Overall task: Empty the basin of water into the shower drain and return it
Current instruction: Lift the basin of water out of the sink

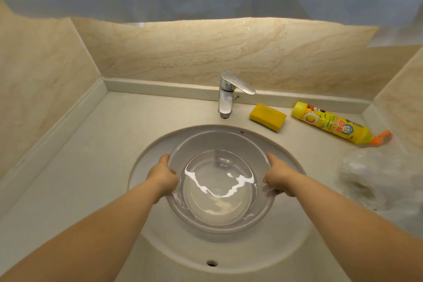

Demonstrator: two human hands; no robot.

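Observation:
A round grey basin [206, 142] holds clear water that ripples and glints. It sits in, or just above, the bowl of the counter sink [146, 151]; I cannot tell whether it rests there or is lifted. My left hand [163, 173] grips the basin's left rim, and my right hand [278, 177] grips its right rim. The fingers of both hands curl under the rim. No shower drain is in view.
A chrome tap [225, 96] stands behind the sink. To its right on the beige counter lie a yellow sponge [267, 117] and a yellow bottle [332, 123] with an orange cap. Crumpled clear plastic [375, 176] sits at the right. Tiled walls enclose three sides.

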